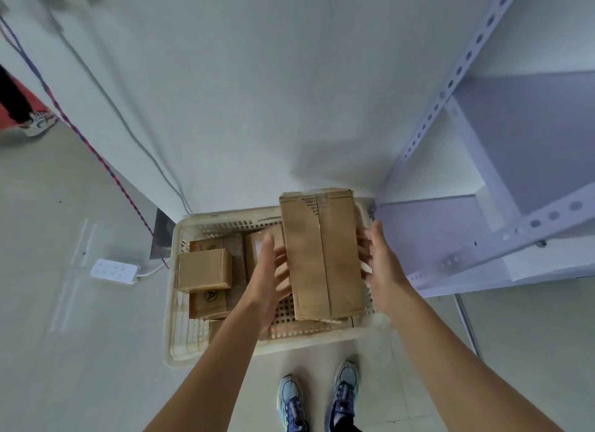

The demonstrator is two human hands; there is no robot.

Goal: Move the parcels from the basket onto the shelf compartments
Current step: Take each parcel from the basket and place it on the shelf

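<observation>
Head camera shows both hands clasping a long cardboard box (323, 254) by its sides, left hand (269, 278) and right hand (383, 264) pressed flat against it, lifted over the white basket (180, 351). Left of the grip several smaller boxes (203, 269) remain inside, so most work is left. Right of the grip the shelf (476, 225) compartments look bare, though only part shows. Its holed upright post (450, 83) stands close to the right; above is open room

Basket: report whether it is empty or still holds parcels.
Still holds parcels. Several small cardboard boxes lie inside the basket, left of the long box held between both hands.
</observation>
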